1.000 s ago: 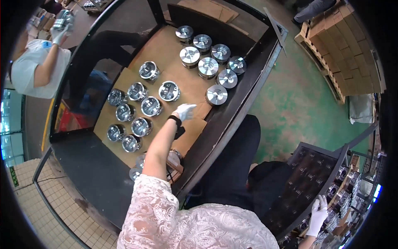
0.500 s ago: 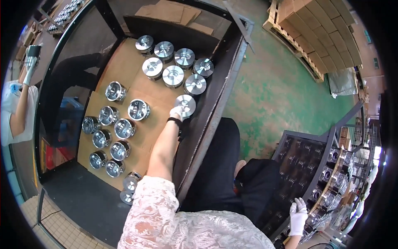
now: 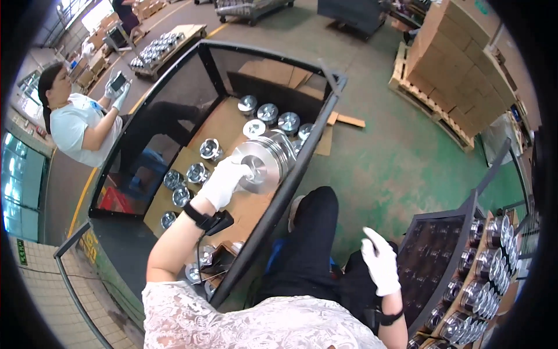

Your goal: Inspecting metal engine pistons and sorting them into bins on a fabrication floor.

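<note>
Holding a shiny metal piston by its side, the gloved left hand has its grip closed on it, lifted above the cardboard in the black cart. Smooth metal in a glove could slip and dent the pistons below. The right hand hangs open and empty near a dark tray.

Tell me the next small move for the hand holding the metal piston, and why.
Probably carry it rightward, over the cart's black frame. The left hand already holds the piston lifted above the cardboard; the right hand hangs empty beside the dark tray rack, which has vacant slots.
</note>
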A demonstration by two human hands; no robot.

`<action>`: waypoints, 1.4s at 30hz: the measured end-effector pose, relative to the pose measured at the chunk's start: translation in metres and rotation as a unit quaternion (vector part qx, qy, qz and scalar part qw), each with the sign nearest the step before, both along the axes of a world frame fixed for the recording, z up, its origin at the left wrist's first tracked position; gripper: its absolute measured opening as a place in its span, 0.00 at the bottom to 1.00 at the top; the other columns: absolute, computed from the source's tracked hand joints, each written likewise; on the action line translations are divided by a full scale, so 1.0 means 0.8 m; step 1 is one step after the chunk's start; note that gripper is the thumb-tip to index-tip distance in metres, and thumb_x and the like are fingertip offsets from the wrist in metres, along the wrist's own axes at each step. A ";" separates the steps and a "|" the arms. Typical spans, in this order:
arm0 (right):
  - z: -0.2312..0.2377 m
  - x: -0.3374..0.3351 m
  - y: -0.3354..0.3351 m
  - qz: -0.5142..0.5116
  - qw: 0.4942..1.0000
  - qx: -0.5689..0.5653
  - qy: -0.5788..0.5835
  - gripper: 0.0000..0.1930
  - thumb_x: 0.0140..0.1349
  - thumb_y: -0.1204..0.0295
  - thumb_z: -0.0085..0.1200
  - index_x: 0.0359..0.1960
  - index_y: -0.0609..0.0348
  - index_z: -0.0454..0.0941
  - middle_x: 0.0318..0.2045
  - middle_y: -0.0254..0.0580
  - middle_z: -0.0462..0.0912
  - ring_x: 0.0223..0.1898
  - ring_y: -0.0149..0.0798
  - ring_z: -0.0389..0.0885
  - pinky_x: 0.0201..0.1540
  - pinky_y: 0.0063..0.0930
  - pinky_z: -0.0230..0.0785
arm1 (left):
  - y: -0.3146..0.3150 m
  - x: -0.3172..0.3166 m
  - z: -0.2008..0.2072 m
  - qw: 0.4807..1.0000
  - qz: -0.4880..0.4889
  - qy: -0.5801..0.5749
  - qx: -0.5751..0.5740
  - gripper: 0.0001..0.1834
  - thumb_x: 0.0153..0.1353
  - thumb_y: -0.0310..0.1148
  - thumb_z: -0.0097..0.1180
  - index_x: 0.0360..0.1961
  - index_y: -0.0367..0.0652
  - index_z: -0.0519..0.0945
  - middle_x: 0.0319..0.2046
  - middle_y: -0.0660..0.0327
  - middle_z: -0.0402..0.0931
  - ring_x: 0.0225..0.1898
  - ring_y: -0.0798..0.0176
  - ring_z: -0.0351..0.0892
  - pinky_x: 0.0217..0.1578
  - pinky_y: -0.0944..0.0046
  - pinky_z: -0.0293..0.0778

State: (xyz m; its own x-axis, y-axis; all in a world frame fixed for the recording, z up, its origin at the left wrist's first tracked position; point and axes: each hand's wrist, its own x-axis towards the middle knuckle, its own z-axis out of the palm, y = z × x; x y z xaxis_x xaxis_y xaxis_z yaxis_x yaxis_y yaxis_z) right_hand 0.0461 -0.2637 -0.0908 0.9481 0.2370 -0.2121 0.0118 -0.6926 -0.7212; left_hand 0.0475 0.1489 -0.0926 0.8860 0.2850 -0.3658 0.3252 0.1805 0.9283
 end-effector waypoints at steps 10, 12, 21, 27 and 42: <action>0.026 0.000 -0.002 -0.203 0.681 0.642 0.287 0.26 0.71 0.45 0.41 0.47 0.55 0.78 0.42 0.34 0.83 0.44 0.30 0.78 0.52 0.31 0.70 | -0.246 0.004 0.109 0.937 -0.345 0.038 0.046 0.12 0.52 0.27 0.62 0.37 0.32 0.77 0.33 0.57 0.80 0.32 0.68 0.79 0.34 0.66 0.77; -0.010 -0.007 -0.041 -0.257 0.617 0.677 0.308 0.24 0.72 0.46 0.41 0.45 0.53 0.78 0.39 0.33 0.83 0.43 0.30 0.78 0.52 0.30 0.71 | -0.295 0.003 0.102 0.909 -0.407 0.004 0.087 0.20 0.58 0.38 0.63 0.44 0.32 0.78 0.36 0.58 0.80 0.33 0.67 0.80 0.33 0.67 0.78; -0.086 -0.074 -0.136 -0.227 0.549 0.753 0.283 0.26 0.75 0.49 0.34 0.54 0.58 0.74 0.49 0.37 0.81 0.50 0.33 0.77 0.57 0.27 0.69 | -0.407 0.012 0.018 0.897 -0.371 0.239 0.019 0.25 0.71 0.51 0.45 0.48 0.39 0.79 0.42 0.57 0.81 0.38 0.65 0.81 0.43 0.62 0.77; -0.024 -0.081 -0.116 -0.266 0.693 0.624 0.244 0.26 0.74 0.51 0.37 0.65 0.53 0.64 0.57 0.36 0.76 0.57 0.36 0.74 0.62 0.33 0.65 | -0.415 0.009 -0.092 0.845 -0.326 0.174 -0.386 0.19 0.71 0.47 0.48 0.51 0.43 0.76 0.45 0.61 0.80 0.44 0.62 0.79 0.47 0.60 0.77; -0.042 -0.056 -0.080 -0.103 0.482 0.840 0.228 0.39 0.61 0.55 0.58 0.69 0.59 0.56 0.65 0.56 0.65 0.63 0.61 0.67 0.59 0.56 0.69 | -0.426 0.063 0.048 0.966 -0.247 -0.055 -0.061 0.33 0.71 0.56 0.40 0.34 0.34 0.81 0.29 0.61 0.79 0.33 0.69 0.74 0.38 0.68 0.71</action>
